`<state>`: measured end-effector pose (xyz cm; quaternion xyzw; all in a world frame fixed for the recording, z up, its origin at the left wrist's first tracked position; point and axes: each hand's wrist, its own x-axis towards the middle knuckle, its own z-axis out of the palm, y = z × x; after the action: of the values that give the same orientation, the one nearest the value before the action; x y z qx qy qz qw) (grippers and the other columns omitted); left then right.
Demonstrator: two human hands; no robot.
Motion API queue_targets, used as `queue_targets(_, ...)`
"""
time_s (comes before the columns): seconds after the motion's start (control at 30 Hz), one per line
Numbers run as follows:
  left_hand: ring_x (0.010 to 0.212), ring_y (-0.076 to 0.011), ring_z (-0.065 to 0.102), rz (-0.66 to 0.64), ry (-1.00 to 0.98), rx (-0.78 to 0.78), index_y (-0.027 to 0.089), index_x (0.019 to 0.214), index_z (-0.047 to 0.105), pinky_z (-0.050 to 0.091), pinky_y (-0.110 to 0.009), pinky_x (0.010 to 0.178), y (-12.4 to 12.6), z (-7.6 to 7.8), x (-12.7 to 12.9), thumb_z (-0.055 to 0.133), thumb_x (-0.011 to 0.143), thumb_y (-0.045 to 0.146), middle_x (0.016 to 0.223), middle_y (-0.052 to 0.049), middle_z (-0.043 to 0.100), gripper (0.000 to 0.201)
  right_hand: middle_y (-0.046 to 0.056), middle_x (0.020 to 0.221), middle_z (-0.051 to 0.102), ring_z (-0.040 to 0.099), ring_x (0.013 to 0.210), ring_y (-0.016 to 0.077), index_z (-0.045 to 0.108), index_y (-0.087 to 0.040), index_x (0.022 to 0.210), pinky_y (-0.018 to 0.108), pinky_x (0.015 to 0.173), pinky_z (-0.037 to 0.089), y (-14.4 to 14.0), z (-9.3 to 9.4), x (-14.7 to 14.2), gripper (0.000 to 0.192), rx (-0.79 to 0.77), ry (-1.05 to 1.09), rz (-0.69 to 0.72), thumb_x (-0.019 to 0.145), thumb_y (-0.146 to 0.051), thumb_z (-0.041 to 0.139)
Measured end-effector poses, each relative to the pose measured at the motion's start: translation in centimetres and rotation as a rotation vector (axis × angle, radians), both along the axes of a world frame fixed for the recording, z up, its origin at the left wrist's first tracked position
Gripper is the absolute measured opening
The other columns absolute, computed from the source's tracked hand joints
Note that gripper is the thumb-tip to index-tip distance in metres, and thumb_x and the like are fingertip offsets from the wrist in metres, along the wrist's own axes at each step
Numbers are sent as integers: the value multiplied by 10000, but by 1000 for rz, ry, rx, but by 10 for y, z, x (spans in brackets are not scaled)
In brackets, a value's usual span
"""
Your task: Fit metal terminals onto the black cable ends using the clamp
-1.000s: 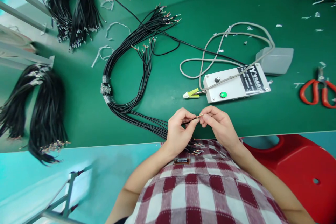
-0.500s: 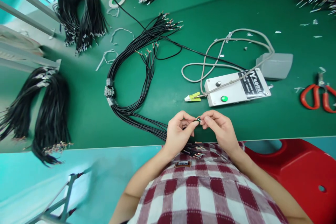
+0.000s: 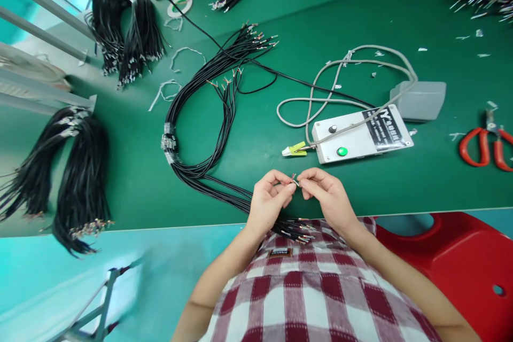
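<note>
Going by clock from the hands: a bunch of loose cable ends sits at 6, right by the checked top. Left hand has its fingers pinched on a split wire end, which is between both hands, near the counter's front edge. Right hand's fingers are bunched just beside it, can't tell if they've got a strand. Taped black cable bundle curves round at 10, grey box at 1:30, red-handled pliers about 2:30, white roll farthest, at 11.
</note>
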<state>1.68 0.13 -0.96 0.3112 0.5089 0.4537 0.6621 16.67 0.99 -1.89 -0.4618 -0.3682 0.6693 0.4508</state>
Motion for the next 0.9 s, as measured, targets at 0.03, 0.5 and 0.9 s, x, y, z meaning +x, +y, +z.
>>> queue_targets(0.03, 465, -22, 434, 5, -14, 4, 144, 813, 582, 315, -155, 442, 0, -1, -1, 800, 783, 313, 654, 49, 537, 278, -40, 654, 586, 525, 594, 102, 689, -215, 860, 250, 613, 445, -1, 0, 0, 141, 12, -11, -14, 861, -356, 686)
queue_targets(0.5, 566, -45, 553, -106, 53, 144, 185, 1100, 634, 458, -192, 511, 1, 4, 0, 751, 828, 349, 979, -27, 587, 338, 6, 825, 638, 577, 644, 114, 661, -204, 837, 260, 606, 472, -1, -1, 0, 135, 255, -321, 56, 921, -305, 629)
queue_targets(0.9, 496, -80, 588, 67, 199, 114, 159, 838, 630, 477, -221, 481, -1, 1, 12, 767, 801, 403, 773, 2, 642, 282, 45, 873, 652, 617, 777, 176, 614, -238, 884, 324, 730, 494, -6, 4, 13, 157, 549, -691, 96, 989, -275, 504)
